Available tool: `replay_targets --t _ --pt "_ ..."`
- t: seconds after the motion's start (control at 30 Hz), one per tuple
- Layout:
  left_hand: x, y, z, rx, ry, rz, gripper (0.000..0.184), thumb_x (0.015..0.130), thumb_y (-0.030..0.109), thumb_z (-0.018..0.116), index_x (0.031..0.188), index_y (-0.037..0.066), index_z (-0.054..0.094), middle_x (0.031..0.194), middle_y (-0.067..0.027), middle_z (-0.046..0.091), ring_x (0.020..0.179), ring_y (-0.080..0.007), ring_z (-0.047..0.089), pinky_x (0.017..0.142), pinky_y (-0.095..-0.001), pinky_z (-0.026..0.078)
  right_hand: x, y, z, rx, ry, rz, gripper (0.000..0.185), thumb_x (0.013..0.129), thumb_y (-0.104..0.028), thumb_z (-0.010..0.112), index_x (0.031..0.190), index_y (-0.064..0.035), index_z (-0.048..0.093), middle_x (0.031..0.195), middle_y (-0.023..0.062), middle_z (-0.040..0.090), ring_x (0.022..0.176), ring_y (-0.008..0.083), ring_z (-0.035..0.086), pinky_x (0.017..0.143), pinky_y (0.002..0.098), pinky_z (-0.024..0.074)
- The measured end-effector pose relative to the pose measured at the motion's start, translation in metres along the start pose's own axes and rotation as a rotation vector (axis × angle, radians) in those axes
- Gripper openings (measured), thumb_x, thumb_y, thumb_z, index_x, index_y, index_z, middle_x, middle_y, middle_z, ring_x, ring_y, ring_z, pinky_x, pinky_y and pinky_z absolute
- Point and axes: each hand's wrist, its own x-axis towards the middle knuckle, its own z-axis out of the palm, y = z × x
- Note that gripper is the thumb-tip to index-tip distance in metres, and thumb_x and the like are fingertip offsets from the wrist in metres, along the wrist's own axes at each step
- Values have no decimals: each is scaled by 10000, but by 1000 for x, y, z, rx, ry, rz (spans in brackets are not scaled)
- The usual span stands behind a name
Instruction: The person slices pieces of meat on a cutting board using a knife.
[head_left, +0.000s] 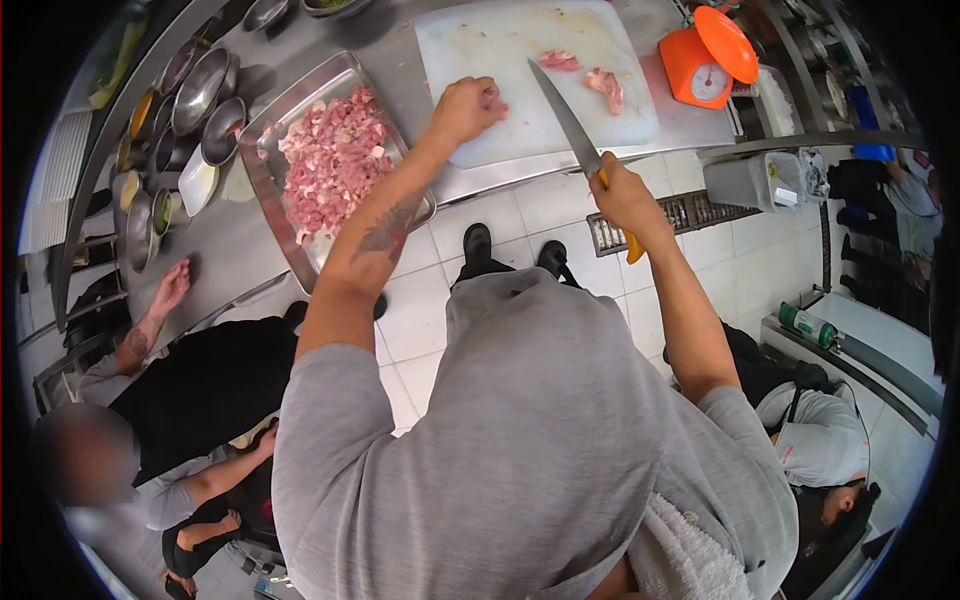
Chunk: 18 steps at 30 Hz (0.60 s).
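Note:
My right hand (628, 200) is closed round the yellow handle of a large kitchen knife (567, 115), its long blade angled up and left over the white cutting board (450, 45). On the board's left side, my left hand (464, 112) has its fingers curled on a small piece of raw meat (496, 106). Two more meat pieces, a flat one (561, 60) and a longer one (605, 90), lie to the right of the blade tip. Left of the board, a metal tray (262, 130) holds a heap of diced raw meat (335, 160).
An orange kitchen scale (705, 75) stands right of the board. Metal bowls (203, 90) and a white dish (198, 180) crowd the counter's left side. A co-worker's hand (172, 287) rests near the counter edge at left. More people are at lower left and right.

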Motion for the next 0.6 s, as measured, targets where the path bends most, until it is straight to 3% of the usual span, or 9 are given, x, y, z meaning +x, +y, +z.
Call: replay_targets --t 0.07,0.17,0.23,0.37,0.43,0.53,0.6 --pt "-13 5 17 102 151 -28 228 823 240 791 975 74 755 1086 -162 683 989 -331 675 867 -459 557 -10 -33 -20 163 -198 226 232 1002 -200 518 1092 13 491 787 307 682 708 493 682 684 587 548" --pt "-38 17 21 239 391 35 232 809 234 782 977 78 747 1040 -170 670 957 -334 656 882 -432 551 -16 -12 1 -48 -5 23 235 998 -167 521 1130 23 480 801 344 663 773 546 651 730 624 510" --pt "-43 15 24 206 550 111 235 802 214 768 998 85 743 1033 -170 667 952 -344 647 886 -425 546 -26 -31 -13 -74 -40 -14 237 981 -156 516 1129 28 494 804 338 672 793 538 667 749 627 523" --pt "-26 -7 32 82 286 223 314 753 175 762 1054 91 730 1055 -157 645 997 -356 618 907 -441 530 -38 -51 -15 -153 -177 -30 230 963 -121 505 1123 45 501 792 344 672 788 537 674 744 630 532" --pt "-22 -6 31 86 243 182 335 751 164 754 1077 94 722 1043 -153 649 996 -355 615 898 -442 531 -40 -42 -22 -208 -38 -4 226 960 -113 506 1118 48 502 766 343 665 759 539 669 728 628 534" --pt "-28 13 32 137 323 43 258 768 142 727 1021 93 724 988 -140 663 972 -353 622 865 -441 536 -39 -39 -29 -176 64 -75 213 973 -114 502 1113 46 489 725 341 652 723 547 661 695 639 527" --pt "-26 13 37 181 413 178 183 811 156 712 976 79 711 958 -142 670 932 -357 633 844 -448 533 -42 -52 -36 -167 -3 -81 205 986 -124 501 1111 36 474 729 341 653 732 550 659 691 643 524"
